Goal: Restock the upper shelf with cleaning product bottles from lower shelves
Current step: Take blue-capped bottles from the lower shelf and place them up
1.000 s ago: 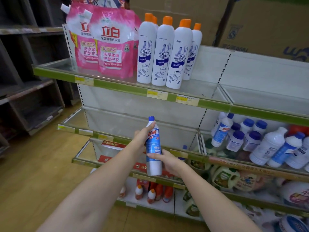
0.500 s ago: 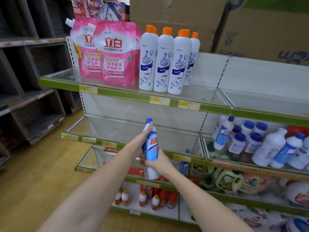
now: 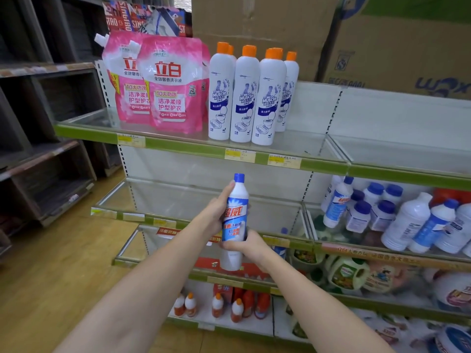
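**Ana:** Both hands are on it. Left hand (image 3: pixel 216 212) is curled round the upper body of the white plastic bottle with the blue cap and blue label (image 3: pixel 235 220), thumb up by the shoulder; right hand (image 3: pixel 251 247) is wrapped round the lower part from the right side.

**Ben:** Start wide, though. Where does it sit against the rack?

**Ana:** Across the upper half of the frame runs the green-edged upper shelf (image 3: pixel 204 147). On it, upper left, stand the pink detergent refill pouches (image 3: pixel 168 85), and touching their right side the tall white bottles with orange caps (image 3: pixel 247 95). To the right of those the shelf surface shows nothing. At right of centre, one level down, sits a cluster of white blue-capped bottles (image 3: pixel 382 212). The held bottle is at centre frame, in front of the lower shelves.

**Ben:** And the relation that matters?

**Ana:** The bottle stands upright, cap on top, its long axis vertical, and the free stretch of upper shelf lies above it and to the right. I judge the right hand nearer that spot, so the lift goes up and rightward, clearing the shelf's front lip.
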A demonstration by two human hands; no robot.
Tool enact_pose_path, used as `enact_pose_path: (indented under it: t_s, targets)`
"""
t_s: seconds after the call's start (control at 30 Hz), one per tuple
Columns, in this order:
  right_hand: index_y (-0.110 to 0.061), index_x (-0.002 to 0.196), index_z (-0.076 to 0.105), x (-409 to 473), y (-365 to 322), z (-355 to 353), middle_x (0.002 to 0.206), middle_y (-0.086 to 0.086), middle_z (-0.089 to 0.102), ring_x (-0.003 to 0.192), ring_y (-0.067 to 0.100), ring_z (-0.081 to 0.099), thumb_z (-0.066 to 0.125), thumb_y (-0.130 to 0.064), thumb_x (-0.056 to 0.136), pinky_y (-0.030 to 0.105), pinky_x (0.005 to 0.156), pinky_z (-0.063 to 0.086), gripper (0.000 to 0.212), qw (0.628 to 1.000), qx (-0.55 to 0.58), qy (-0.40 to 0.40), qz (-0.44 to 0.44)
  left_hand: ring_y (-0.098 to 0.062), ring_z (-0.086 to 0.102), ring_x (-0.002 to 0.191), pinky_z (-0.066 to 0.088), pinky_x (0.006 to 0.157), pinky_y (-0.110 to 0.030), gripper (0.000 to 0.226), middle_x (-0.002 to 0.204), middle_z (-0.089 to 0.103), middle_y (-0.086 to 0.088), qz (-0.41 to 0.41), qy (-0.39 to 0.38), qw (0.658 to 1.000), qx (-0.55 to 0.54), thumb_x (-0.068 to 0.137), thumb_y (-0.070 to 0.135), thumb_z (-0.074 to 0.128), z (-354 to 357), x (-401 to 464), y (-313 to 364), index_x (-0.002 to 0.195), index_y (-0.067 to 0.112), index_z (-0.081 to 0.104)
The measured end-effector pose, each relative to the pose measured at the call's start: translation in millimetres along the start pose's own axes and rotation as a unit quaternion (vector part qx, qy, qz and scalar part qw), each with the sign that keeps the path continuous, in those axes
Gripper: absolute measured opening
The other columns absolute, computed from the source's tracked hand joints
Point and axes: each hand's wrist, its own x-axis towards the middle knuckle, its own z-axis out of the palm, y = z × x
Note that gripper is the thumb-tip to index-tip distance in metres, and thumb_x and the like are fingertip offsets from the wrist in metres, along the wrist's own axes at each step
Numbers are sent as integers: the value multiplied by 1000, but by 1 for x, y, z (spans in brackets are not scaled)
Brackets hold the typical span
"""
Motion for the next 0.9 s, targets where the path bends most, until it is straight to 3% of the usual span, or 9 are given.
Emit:
enact_pose_path:
  t_s: [0.1,0.23,0.3,0.4,0.53,0.7,0.8,0.9]
  targets:
    - [-21,121,60,2,3,4,107,0,73,99,15,70,91,-30,67,34,87,59,62,999,5,49,2,-33,66,102,57,84,-39,69,117,70,-22,-6,-35,999,42,83,65,63,6,-6,8,117,6,64]
    - [-16,118,59,3,-2,-1,105,6,71,95,19,69,88,-14,68,26,75,56,58,995,46,86,-20,-23,69,81,59,77,-35,61,95,72,-12,15,-45,998,48,87,60,63,17,-11,21,114,6,65]
    - [-11,110,61,2,-12,-10,98,9,70,88,22,68,85,-10,61,27,73,56,54,992,73,95,-32,-21,69,80,58,78,-34,58,95,72,-11,44,-51,996,51,88,54,65,25,-11,28,116,4,67]
    - [-10,91,62,2,-34,-28,84,10,69,78,24,65,77,5,66,26,66,55,33,985,107,122,-53,-18,68,74,57,71,-28,57,90,73,-10,92,-42,994,44,89,47,68,45,-12,46,120,-1,67]
    - [-8,81,67,5,-70,-51,78,11,70,75,26,66,71,-5,47,30,66,56,34,977,131,139,-100,-18,70,69,58,64,-27,48,90,74,-11,124,-37,991,19,85,44,73,78,-10,83,109,3,71]
    - [-8,90,65,6,-115,-85,83,13,72,78,28,68,71,-1,51,37,74,58,41,963,147,157,-164,-24,70,71,59,71,-35,56,92,75,-14,157,-54,986,14,76,46,81,119,-4,132,107,1,70]
    - [-11,96,58,3,-140,-108,80,3,68,68,12,64,71,4,53,20,60,53,47,940,174,209,-204,-19,73,71,61,68,-34,43,88,77,-7,193,-80,978,17,81,41,78,149,-3,157,105,7,69]
    - [-16,88,58,2,-164,-134,76,-2,65,61,6,59,69,1,54,16,55,49,40,922,173,257,-233,-25,73,83,61,83,-43,42,93,77,-8,234,-84,969,12,81,44,79,181,5,177,102,10,69]
